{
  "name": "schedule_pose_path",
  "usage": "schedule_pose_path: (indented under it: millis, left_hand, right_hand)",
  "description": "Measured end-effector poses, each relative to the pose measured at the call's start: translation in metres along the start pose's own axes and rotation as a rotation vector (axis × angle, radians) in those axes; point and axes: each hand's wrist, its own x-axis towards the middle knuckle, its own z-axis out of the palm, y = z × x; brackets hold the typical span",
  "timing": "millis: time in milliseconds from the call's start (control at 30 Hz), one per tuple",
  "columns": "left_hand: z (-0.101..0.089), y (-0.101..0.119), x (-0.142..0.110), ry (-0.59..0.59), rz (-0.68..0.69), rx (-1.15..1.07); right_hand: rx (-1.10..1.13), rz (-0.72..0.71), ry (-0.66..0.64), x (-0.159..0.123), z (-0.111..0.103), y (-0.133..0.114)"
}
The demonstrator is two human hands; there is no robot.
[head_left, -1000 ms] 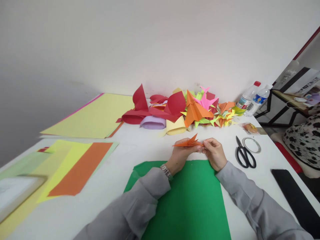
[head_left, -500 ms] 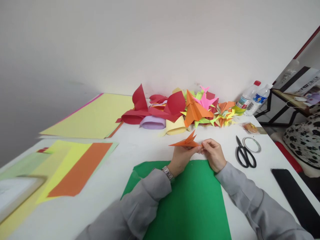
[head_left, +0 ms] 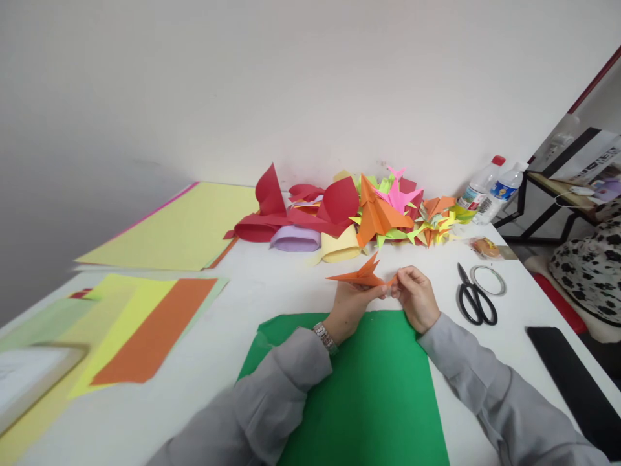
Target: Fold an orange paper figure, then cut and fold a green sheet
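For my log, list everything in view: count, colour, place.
folded paper: 1, orange, centre, held
green sheet: 1, green, front
paper shapes: many, mixed, back
big sheets: several, yellow topmost, back left
small sheets: several, mixed, left
block: 1, white, left
scissors: 1, black, right
ring: 1, pale, right
packet: 1, orange, right
slab: 1, black, right
bottles: 2, clear, table's back right
table: 1, white, beneath
cluttered side table: 1, black-framed, right
person: 1, patterned clothing, right
watch: 1, silver, left wrist
left hand: 1, grey-sleeved, centre
right hand: 1, grey-sleeved, centre

The left hand (head_left: 350, 308) partly hides the orange folded paper (head_left: 361, 276).
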Motion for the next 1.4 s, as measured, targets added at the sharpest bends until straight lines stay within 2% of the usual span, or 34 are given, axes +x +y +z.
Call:
schedule_pose_path:
  millis: [100,200,300,633,867,1200,1400]
  left_hand:
    - [0.0000,0.0001,0.0000,0.012,0.000,0.004]
    - [0.0016,0.0025,-0.0001,-0.007,-0.013,-0.003]
    - [0.0037,0.0057,-0.0008,-0.034,-0.027,-0.009]
    - [0.0032,0.0051,-0.0018,-0.028,-0.070,-0.014]
    - [0.0010,0.0039,-0.0004,-0.063,-0.067,0.033]
    - [-0.0010,0.0014,0.0004,-0.065,-0.136,0.136]
    - [0.0021,0.0033,0.0000,-0.072,-0.133,0.108]
  right_hand:
    - [0.009,0.012,-0.018,0.0009,-0.0010,-0.0007]
    - [-0.106,0.005,-0.070,0.0011,-0.0028,0.0018]
    - [-0.180,-0.014,-0.066,0.0003,-0.0036,0.0045]
    - [-0.101,0.028,-0.036,0.0024,-0.0026,0.0007]
    - [-0.324,-0.029,-0.108,-0.0027,-0.0022,0.0024]
    - [-0.287,-0.051,-0.099,-0.0031,-0.0038,0.0038]
    - [-0.294,-0.059,-0.098,-0.0038,-0.0038,0.0050]
